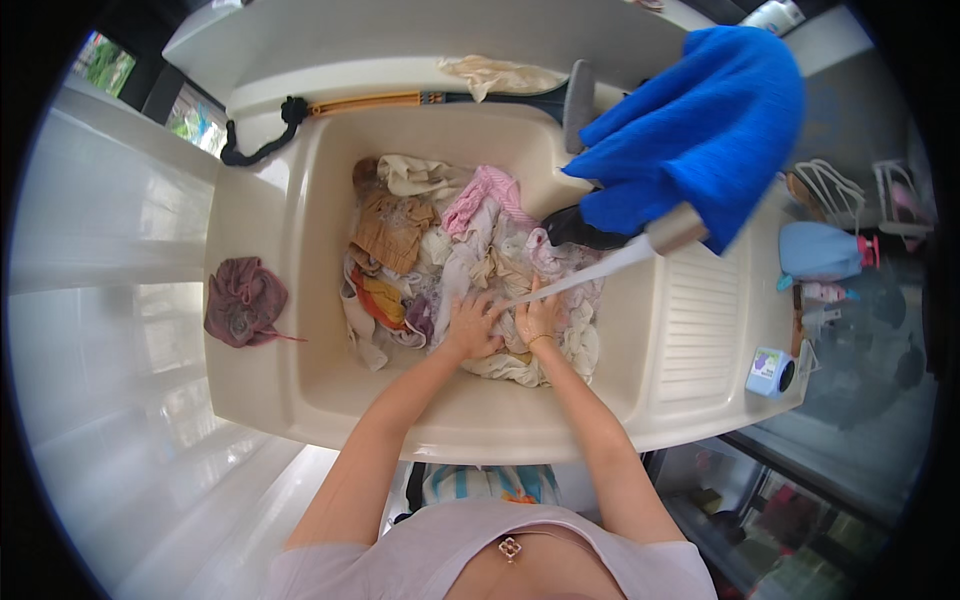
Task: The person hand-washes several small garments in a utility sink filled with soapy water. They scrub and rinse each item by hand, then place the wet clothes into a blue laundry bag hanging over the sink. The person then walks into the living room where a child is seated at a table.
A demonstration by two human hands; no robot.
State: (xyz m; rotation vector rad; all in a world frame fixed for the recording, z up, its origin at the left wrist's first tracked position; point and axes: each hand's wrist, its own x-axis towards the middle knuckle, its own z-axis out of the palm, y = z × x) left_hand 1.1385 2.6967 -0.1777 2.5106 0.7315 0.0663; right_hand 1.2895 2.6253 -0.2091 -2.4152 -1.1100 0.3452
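Observation:
A cream laundry sink holds a heap of wet clothes with suds around them. My left hand lies palm down on pale wet cloth, fingers spread. Close beside it, my right hand presses onto the same pale pile, fingers extended, with a thin bracelet at the wrist. From the faucet at the right, a stream of water runs down to between my hands. Around them lie a pink garment, a tan garment and an orange and yellow piece.
Blue cloth hangs over the faucet. A ribbed washboard forms the right side. Further right stand a blue bottle and a small light-blue container. A mauve cloth lies on the left ledge; a long-handled brush lies behind.

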